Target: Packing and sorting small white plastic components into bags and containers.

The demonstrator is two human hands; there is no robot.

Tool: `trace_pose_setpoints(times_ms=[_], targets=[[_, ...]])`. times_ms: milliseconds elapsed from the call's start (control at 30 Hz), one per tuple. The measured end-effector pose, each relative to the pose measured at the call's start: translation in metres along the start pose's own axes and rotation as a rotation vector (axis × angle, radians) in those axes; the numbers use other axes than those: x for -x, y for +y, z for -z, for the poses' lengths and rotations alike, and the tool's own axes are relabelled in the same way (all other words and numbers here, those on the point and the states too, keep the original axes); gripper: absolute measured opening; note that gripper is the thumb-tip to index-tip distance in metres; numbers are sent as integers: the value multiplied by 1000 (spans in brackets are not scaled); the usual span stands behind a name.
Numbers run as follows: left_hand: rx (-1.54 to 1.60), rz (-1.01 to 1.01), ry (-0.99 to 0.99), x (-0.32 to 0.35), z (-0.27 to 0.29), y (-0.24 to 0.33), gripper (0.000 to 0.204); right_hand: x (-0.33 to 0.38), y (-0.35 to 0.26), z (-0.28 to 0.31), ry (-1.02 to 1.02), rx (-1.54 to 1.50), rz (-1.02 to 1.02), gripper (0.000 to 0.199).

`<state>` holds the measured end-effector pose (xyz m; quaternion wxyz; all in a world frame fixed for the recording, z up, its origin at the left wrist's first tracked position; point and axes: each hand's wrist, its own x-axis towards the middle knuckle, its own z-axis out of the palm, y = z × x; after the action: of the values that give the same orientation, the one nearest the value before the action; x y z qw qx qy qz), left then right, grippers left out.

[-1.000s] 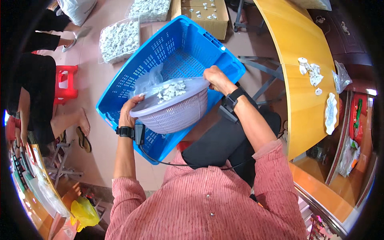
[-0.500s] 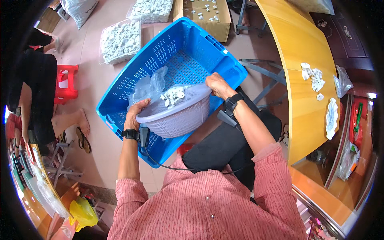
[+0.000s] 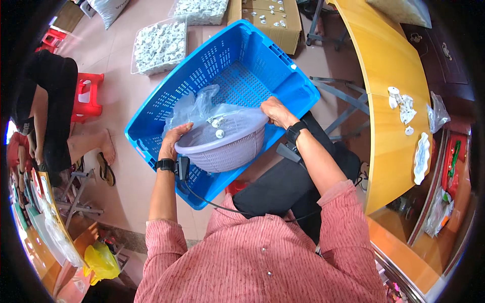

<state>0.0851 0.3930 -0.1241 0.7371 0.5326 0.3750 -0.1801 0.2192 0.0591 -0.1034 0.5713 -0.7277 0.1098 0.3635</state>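
Both hands (image 3: 174,139) gripping lavender colander (image 3: 227,146), tilted over blue crate (image 3: 298,83)

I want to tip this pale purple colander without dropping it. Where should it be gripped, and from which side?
Grip the colander by its rolled rim at opposite ends, from outside, as the left hand and right hand do. The rim is probably the firmest edge; the rounded mesh wall gives little purchase.

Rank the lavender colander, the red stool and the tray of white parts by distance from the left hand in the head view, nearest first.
1. Lavender colander: the left hand holds its rim.
2. Tray of white parts: on the floor, beyond the blue crate, up and left.
3. Red stool: far left, by a seated person; roughly as far as the tray, too close to call.
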Motion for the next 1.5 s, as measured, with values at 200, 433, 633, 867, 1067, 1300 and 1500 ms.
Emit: trace_pose_setpoints(times_ms=[200,433,633,867,1067,1300,1500], targets=[[-64,106,5,-9,17,-14,38,-4,0,-7,-53,140,54,22],[-131,94,-3,-8,18,-23,43,-1,-2,-6,-82,46,30,26],[-51,114,-33,-10,0,10,38,-10,3,16,-179,-168,207,23],[-141,124,-34,-22,31,-25,29,13,-4,-1,-71,-97,124,25],[-107,264,6,8,1,7,23,10,7,13,-93,-8,160,27],[40,26,-219,21,0,36,25,34,-52,17,170,-631,327,27],[83,-126,-141,-27,-32,46,28,32,-34,37,429,-512,205,29]])
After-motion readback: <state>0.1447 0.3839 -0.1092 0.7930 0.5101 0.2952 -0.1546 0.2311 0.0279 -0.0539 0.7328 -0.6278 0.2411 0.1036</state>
